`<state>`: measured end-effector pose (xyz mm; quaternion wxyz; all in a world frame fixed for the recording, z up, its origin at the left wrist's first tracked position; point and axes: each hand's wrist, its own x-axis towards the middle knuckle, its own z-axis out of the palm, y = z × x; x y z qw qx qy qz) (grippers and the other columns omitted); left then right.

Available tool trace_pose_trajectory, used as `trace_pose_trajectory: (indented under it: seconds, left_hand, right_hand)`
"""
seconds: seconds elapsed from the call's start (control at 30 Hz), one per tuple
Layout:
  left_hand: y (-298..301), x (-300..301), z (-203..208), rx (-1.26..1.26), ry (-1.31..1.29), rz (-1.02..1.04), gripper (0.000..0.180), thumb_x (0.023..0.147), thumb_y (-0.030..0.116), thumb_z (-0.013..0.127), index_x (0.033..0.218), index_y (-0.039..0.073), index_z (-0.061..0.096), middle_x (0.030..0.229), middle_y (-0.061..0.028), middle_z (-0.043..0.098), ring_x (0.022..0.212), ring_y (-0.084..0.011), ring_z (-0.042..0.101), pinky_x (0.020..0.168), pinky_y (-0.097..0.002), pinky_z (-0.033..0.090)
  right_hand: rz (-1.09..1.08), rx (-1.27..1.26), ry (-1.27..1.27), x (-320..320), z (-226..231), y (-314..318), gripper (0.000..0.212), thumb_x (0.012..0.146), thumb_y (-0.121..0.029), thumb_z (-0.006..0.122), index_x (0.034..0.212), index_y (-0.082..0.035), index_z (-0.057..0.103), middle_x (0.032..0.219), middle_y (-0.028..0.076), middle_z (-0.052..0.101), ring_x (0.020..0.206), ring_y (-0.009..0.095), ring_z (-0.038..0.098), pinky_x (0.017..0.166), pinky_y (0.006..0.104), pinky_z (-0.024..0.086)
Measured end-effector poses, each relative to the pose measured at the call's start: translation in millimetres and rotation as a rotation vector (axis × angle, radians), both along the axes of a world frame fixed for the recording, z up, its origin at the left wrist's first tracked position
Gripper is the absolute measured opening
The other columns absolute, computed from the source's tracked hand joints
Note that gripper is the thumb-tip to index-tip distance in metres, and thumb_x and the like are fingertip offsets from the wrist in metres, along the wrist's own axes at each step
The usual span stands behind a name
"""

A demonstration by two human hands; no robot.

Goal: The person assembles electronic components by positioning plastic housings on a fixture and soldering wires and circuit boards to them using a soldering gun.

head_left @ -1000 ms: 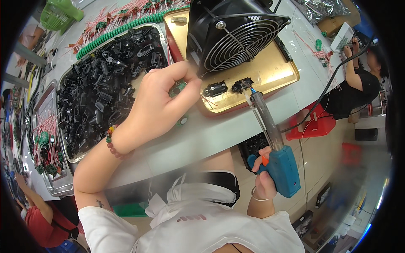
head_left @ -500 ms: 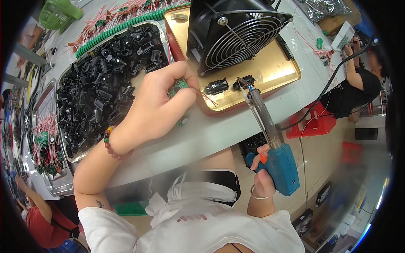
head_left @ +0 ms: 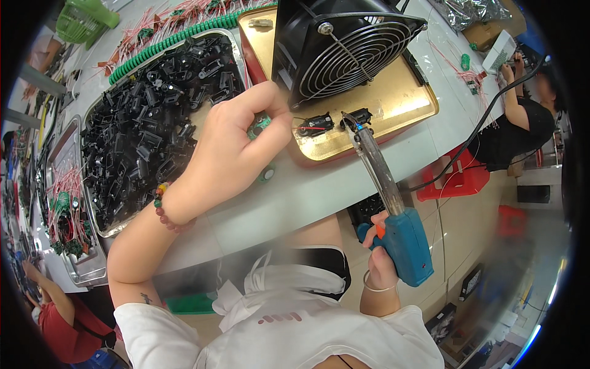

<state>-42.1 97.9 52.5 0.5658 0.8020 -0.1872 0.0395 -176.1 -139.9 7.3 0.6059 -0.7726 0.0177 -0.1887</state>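
Note:
My left hand [head_left: 230, 144] is closed in a pinch on a small green circuit board [head_left: 259, 126], mostly hidden by the fingers. Thin red wires [head_left: 311, 128] run from it across a black plastic housing [head_left: 319, 122] on a gold metal tray [head_left: 332, 146]. Beside it lies a second black housing [head_left: 362, 115]. In my right hand [head_left: 382, 265] is a blue soldering gun [head_left: 410, 247], gripped by its handle with a finger near the orange trigger. Its tip is at the second housing; whether they touch, I cannot tell.
A black fan with a wire grille [head_left: 362, 58] stands on the gold tray. Left of it, a metal tray [head_left: 106, 232] holds a heap of black housings. A black cable [head_left: 485, 117] crosses the right side. Other people work at both sides; a red stool [head_left: 458, 178] stands right.
My left hand has moved slightly right, bringing the wires over the left black housing. The soldering gun has shifted a little left, its tip still near the right housing.

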Motion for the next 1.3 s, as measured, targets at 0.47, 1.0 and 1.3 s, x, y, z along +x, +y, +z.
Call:
trace_pose_trajectory:
  seconds: [0.47, 1.0, 1.3]
  left_hand:
    - [-0.7, 2.1, -0.5, 0.059, 0.011, -0.035, 0.02, 0.092, 0.013, 0.056, 0.075, 0.001, 0.051, 0.062, 0.0022, 0.052, 0.056, -0.0024, 0.044, 0.049, -0.021, 0.035]
    - [-0.4, 2.7, -2.0, 0.044, 0.054, -0.047, 0.019, 0.09, 0.012, 0.057, 0.076, 0.0, 0.052, 0.066, 0.0012, 0.052, 0.061, -0.004, 0.046, 0.054, -0.0219, 0.038]
    - [-0.2, 3.5, -1.9, 0.062, 0.028, -0.051, 0.018, 0.09, 0.011, 0.057, 0.076, 0.0, 0.052, 0.066, 0.0002, 0.053, 0.061, -0.0044, 0.047, 0.055, -0.0226, 0.039]
  right_hand:
    - [0.108, 0.069, -0.012, -0.6, 2.7, -1.9, 0.019, 0.077, -0.016, 0.068, 0.09, -0.002, 0.064, 0.08, 0.006, 0.062, 0.08, 0.023, 0.058, 0.072, 0.0338, 0.046]
    - [-0.012, -0.16, 0.039, -7.1, -14.5, -4.5, 0.02, 0.065, 0.009, 0.065, 0.082, -0.003, 0.065, 0.079, 0.009, 0.06, 0.066, 0.023, 0.057, 0.057, 0.0282, 0.047]
    - [-0.055, -0.26, 0.101, -5.0, -12.2, -2.6, 0.016, 0.063, 0.008, 0.064, 0.075, -0.003, 0.064, 0.074, 0.009, 0.058, 0.063, 0.023, 0.056, 0.055, 0.0284, 0.046]
